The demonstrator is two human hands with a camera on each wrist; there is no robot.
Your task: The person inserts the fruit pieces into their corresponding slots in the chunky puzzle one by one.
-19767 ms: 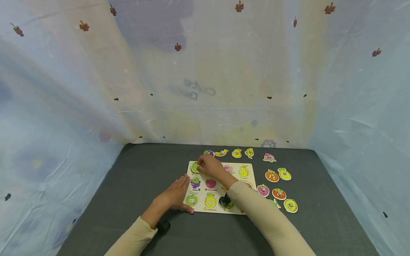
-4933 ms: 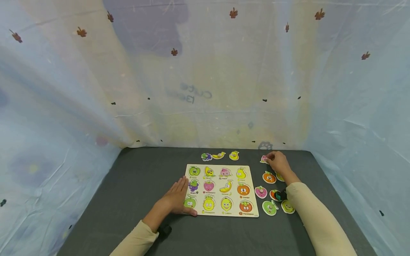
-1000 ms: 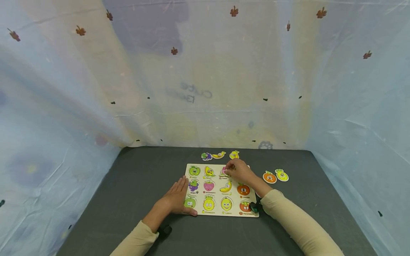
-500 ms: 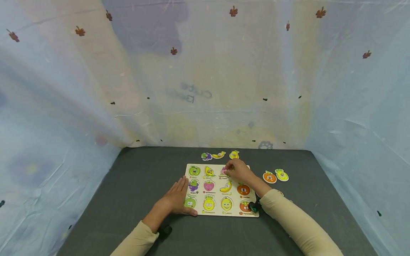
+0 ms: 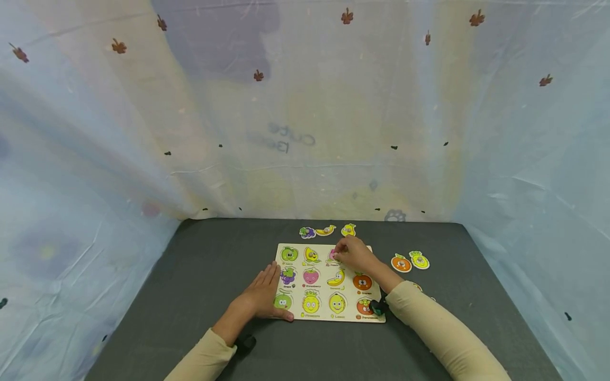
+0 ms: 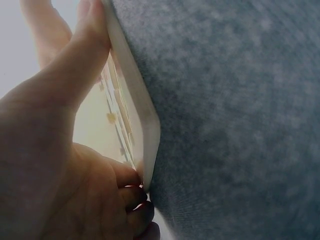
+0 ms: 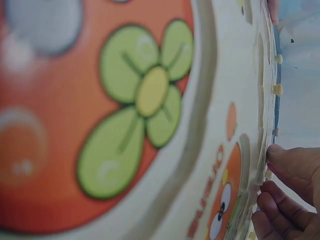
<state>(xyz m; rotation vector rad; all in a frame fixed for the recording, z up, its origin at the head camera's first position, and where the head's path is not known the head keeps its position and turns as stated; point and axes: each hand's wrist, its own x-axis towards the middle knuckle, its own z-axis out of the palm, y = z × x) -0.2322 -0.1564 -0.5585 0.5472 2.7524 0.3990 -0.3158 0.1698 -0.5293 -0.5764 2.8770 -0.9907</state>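
Note:
A wooden fruit puzzle board (image 5: 324, 304) lies flat on the dark table, printed with smiling fruits. My left hand (image 5: 261, 294) rests along its left edge with straight fingers, the thumb against the front corner. At the top row's peach space, my right hand (image 5: 353, 254) pinches a pink peach puzzle piece (image 5: 331, 255), most of which the fingers cover. In the right wrist view, thumb and fingertips (image 7: 274, 152) meet close over the board, beyond the printed orange. A green apple (image 5: 289, 254) and a yellow fruit (image 5: 312, 255) fill the spaces to its left.
Behind the board lie grape (image 5: 307, 233), banana (image 5: 326, 230) and pear (image 5: 348, 230) pieces. Orange (image 5: 401, 263) and pineapple (image 5: 419, 260) pieces lie to the right. The right sleeve (image 5: 429, 317) hides other pieces there. A pale patterned curtain (image 5: 305, 174) surrounds the table.
Earlier my right hand was at the apple space, then took the peach piece from the table's right and brought it left to the board. Over the last second both hands have stayed nearly still.

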